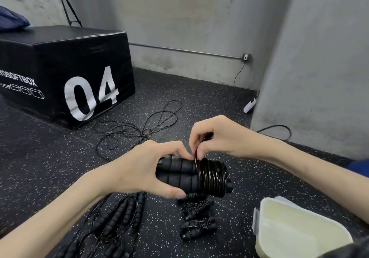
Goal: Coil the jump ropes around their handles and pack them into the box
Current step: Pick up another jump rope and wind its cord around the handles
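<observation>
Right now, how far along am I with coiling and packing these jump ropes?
Done: two coiled bundles lie on the floor. In hand: left hand holds paired handles while right hand winds rope. Left: loose ropes, and the box looks empty.

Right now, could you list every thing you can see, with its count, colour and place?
held jump rope: one, black, cable partly coiled round its paired handles, in both hands
coiled jump ropes: about three, black, floor below the hands
uncoiled jump ropes: several, black, floor lower left
loose cable: black, floor behind the hands
plastic box: one, translucent white, open, lower right
plyo box: one, black, marked 04, upper left
left hand: grips the handles
right hand: fingers pinch the cable
</observation>
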